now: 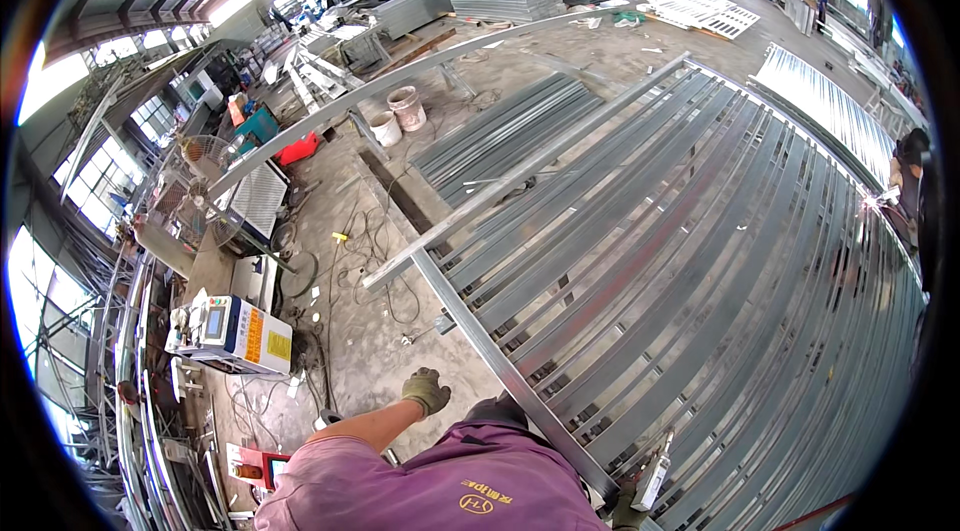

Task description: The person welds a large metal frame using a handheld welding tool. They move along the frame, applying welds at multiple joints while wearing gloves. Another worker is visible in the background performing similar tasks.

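Observation:
A large frame of grey metal slats [640,311] spreads out in front of me and to my right, its end rail [500,361] running close beside my body. My left hand [427,391], in a dark olive glove, hangs over the concrete floor left of that rail. Its fingers are curled in, and nothing shows between them. Low at the right, my gloved right hand [626,511] is partly hidden by my body and the frame's edge. It grips a white welding gun [653,479], whose narrow nozzle points up and away over the slats.
To my left stands a white and blue machine with a small screen [240,331], cables [370,261] trailing near it. Beyond are a fan [205,191], two buckets [406,109] and stacked metal profiles [510,131]. Bright sparks glow beside another person [908,176] at the frame's far right.

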Available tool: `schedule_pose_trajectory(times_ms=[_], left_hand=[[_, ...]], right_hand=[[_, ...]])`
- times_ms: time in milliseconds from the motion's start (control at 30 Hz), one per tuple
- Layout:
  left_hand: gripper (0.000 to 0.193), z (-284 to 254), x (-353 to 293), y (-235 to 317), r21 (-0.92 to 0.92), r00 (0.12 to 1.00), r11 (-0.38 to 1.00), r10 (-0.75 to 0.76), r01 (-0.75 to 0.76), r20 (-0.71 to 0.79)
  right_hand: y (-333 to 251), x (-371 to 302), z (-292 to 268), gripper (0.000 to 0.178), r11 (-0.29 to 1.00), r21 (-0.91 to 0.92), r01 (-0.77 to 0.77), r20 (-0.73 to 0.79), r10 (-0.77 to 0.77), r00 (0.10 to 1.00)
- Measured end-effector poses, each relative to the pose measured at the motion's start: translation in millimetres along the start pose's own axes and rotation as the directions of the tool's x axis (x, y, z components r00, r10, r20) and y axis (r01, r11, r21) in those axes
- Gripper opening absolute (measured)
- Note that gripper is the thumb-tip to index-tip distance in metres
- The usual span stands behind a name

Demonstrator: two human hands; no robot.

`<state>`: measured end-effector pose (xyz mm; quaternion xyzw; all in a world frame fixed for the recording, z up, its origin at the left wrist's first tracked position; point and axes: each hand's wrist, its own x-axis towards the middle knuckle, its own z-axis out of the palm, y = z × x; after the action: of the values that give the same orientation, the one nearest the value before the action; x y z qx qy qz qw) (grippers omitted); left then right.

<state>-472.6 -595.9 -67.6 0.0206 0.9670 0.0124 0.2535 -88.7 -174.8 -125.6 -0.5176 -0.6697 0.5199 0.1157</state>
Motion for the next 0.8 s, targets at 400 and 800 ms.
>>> schedule_pose_trajectory(times_ms=[400,800], left_hand=[[0.068,-6,-12,-2,-0.072,0.994,0.993,-0.088,0.093,0.066],[0.066,3,-4,-15,-0.090,1.000,0.996,-0.010,0.008,-0.024]], right_hand=[[3,10,0,0.041,1.000,-0.020,0.011,0.016,-0.011,1.000],[8,16,-4,0.041,0.990,0.094,0.104,0.004,-0.105,0.994]])
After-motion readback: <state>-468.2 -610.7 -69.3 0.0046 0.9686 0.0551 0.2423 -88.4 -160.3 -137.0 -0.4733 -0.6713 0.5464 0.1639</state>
